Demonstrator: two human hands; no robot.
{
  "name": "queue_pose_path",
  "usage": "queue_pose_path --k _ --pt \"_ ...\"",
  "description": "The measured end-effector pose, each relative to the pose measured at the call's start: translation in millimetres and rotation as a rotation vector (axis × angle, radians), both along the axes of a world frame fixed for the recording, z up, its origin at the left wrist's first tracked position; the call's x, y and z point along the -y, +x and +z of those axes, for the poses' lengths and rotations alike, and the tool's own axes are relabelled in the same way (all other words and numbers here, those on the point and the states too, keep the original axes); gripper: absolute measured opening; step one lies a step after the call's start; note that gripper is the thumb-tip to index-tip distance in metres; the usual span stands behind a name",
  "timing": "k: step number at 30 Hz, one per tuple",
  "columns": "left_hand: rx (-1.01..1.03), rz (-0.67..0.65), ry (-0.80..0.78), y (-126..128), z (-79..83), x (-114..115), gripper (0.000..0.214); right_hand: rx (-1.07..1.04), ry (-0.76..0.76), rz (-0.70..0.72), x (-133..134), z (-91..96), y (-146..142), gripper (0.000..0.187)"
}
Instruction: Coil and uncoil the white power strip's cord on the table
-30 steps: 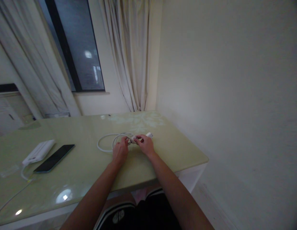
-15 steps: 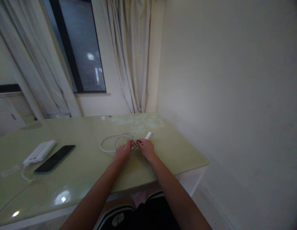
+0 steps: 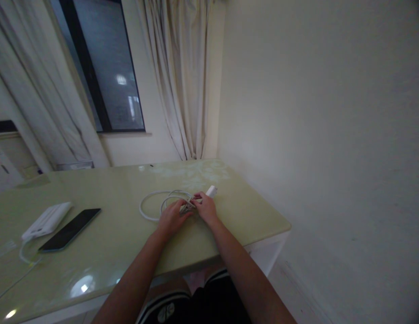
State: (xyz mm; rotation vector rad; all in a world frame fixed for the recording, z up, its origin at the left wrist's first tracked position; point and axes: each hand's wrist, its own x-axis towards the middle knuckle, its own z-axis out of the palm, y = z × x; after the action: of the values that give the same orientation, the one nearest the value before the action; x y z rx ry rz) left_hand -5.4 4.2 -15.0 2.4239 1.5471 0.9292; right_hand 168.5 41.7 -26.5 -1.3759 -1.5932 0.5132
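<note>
Nearest my remote view, the left hand (image 3: 173, 219) touches a white cable (image 3: 141, 206) looped on the pale green table (image 3: 252, 218), its grip too obscured for me to tell, while the right hand (image 3: 206, 208) pinches the cable's bunched strands. Pulling both ways could, I judge, cinch them into a knot; fingers cover the crossings, and just beyond, a white plug-like block (image 3: 211, 191) has its near end hidden.

A glossy pale-green tabletop (image 3: 118, 234) is marked toward its far right corner by a faint leafy pattern (image 3: 196, 173). Its left side is occupied by a flat white device (image 3: 47, 219) and a dark-screened phone (image 3: 70, 230) — a thin white cord (image 3: 14, 284) is trailed near them. Toward the middle, a white cable (image 3: 140, 207) is spread — loosely looped.
</note>
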Motion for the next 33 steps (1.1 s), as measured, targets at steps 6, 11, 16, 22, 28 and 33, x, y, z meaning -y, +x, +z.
queue_pose_path --k 6,11,16,22,28,33 --pt "-0.144 0.067 -0.032 0.5 1.9 3.6 0.028 0.064 0.006 0.029 -0.5 1.3 3.9 0.019" --pt "-0.211 0.147 0.002 1.1 -0.4 1.5 0.039 0.099 0.076 0.058 7.6 8.4 2.1 0.023" --pt "-0.242 0.179 0.137 -2.4 -5.0 -2.2 0.047 0.256 0.144 0.192 15.6 13.2 0.2 0.029" --pt "-0.189 0.184 0.167 -8.3 -3.6 -3.1 0.031 0.449 0.099 0.174 15.8 9.5 -3.3 0.018" --pt "0.169 0.183 0.286 -20.1 6.6 -12.0 0.027 0.338 0.084 0.017 8.6 7.9 2.8 0.024" --pt "0.222 0.29 0.175 -33.5 -6.0 -21.3 0.041 0.256 0.084 -0.086 1.0 3.5 13.2 0.029"
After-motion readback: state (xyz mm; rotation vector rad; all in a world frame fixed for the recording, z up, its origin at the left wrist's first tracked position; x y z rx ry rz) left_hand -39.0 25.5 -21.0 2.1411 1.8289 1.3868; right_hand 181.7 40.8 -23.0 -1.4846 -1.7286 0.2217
